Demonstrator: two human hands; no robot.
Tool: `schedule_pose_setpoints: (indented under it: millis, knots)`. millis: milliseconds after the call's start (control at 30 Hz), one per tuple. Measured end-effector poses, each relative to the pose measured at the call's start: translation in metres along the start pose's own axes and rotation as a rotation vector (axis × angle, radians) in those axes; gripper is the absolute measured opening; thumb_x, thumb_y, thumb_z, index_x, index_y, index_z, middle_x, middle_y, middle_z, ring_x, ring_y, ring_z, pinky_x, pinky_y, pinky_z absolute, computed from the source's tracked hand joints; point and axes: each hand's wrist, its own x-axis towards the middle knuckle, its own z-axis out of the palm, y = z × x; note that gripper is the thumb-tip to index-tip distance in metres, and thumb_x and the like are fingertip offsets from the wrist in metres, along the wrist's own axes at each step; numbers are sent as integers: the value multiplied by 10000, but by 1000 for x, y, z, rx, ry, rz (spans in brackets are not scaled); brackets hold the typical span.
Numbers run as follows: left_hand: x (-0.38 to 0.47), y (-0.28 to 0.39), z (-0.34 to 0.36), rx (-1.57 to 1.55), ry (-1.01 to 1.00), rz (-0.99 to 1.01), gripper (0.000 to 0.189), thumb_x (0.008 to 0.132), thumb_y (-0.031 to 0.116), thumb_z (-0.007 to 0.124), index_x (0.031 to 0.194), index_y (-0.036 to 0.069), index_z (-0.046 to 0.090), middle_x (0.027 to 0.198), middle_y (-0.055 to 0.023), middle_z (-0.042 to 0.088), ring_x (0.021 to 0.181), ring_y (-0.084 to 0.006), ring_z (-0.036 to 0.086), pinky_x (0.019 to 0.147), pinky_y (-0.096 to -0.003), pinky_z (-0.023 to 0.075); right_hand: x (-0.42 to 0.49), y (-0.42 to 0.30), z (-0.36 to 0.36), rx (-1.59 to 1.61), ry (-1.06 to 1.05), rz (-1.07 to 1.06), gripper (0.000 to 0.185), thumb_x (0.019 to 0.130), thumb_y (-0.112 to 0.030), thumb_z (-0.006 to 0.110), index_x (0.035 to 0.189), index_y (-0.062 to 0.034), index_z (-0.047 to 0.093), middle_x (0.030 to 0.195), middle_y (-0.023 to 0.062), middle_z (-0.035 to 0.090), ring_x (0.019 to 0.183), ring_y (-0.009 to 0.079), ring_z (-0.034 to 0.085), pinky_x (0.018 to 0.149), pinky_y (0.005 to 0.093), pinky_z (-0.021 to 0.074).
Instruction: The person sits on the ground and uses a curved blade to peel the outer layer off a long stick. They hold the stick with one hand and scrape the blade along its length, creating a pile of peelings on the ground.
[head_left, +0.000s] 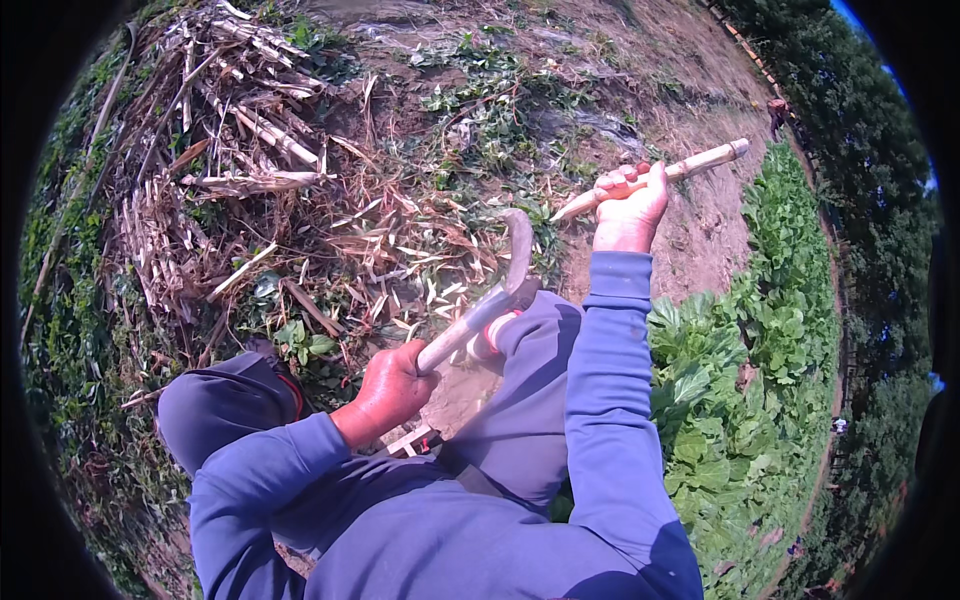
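My left hand (394, 386) is closed round the pale handle of a sickle (463, 327), just above my lap. Its curved metal blade points up, away from my body, and touches nothing that I can make out. Out at the end of my stretched right arm, my right hand (634, 204) grips a pale, jointed plant stalk (707, 160) around its middle. The stalk's left end tapers to a point, while its right end is blunt. Pale cut slivers (442, 262) lie scattered on the ground beyond the sickle.
A heap of dry stalks (255, 124) lies at the upper left, with green vines (67, 322) along its outer side. Leafy green vegetables (705, 435) grow close on my right. A low stool (412, 441) shows between my legs. Far off stands a person (778, 111) near trees (874, 217).
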Motion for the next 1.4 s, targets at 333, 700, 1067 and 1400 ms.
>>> schedule_pose_setpoints:
  millis: [333, 700, 1067, 1400]
  knots:
    - [42, 42, 5, -32, 4, 87, 195, 789, 125, 735, 966, 64, 682, 816, -195, 692, 806, -416, 681, 693, -474, 522, -13, 21, 22, 18, -71, 96, 356, 1012, -410, 590, 834, -137, 446, 707, -15, 440, 578, 141, 448, 523, 319, 422]
    - [63, 45, 22, -122, -84, -24, 304, 773, 138, 753, 1045, 26, 678, 817, -194, 702, 781, -341, 694, 719, -451, 535, -11, 32, 24, 47, -32, 154, 407, 1035, -440, 529, 770, -143, 442, 619, -14, 401, 520, 140, 416, 496, 311, 438]
    - [57, 46, 19, -2, -65, 44, 301, 779, 237, 781, 978, 42, 668, 838, -216, 702, 808, -413, 690, 728, -496, 530, -19, 28, 23, 51, -41, 210, 417, 1045, -443, 505, 745, -164, 427, 596, -22, 386, 512, 137, 415, 538, 341, 474]
    - [29, 35, 11, -35, 0, 59, 163, 804, 142, 733, 922, 51, 666, 763, -212, 670, 751, -413, 680, 659, -472, 522, -16, 36, 25, -14, -2, 226, 400, 1052, -427, 502, 763, -158, 437, 606, -29, 391, 489, 124, 393, 500, 288, 391]
